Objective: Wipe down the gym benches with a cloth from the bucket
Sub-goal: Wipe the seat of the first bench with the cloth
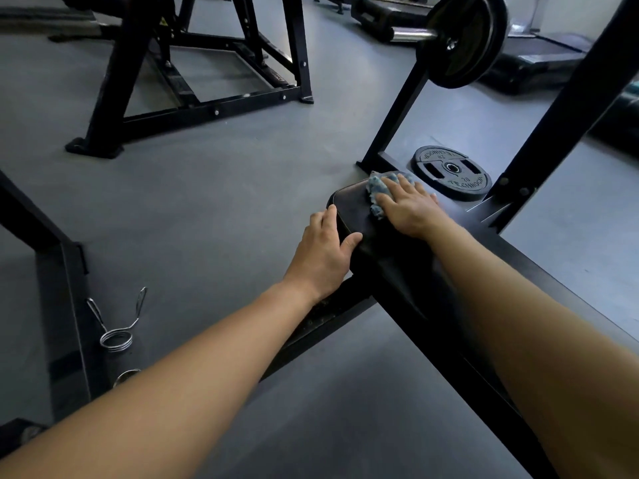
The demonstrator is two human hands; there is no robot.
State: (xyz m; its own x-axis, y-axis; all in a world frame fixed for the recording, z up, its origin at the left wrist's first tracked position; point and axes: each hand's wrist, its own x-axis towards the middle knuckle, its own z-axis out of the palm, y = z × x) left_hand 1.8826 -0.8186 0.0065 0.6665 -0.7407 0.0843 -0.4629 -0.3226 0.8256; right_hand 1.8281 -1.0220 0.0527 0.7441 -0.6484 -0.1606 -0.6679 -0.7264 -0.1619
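Spreading across the whole view, the grey floor (214, 188) carries a black rack frame (207, 108) at upper left and a treadmill (539, 60) at top right. A slanted black upright (567, 108) crosses the right side, with a barbell plate (463, 39) raised beside it. The black padded tabletop (390, 267) runs from lower right toward the centre. A weight plate (453, 172) lies flat on the floor just beyond its far end. The left hand (325, 250) grips its left edge, thumb on top, fingers curled over the side. The right hand (411, 209) presses flat, fingers spread, on the blue cloth (377, 193) at the tabletop's far end. A spring collar (116, 326) lies on the floor at lower left.
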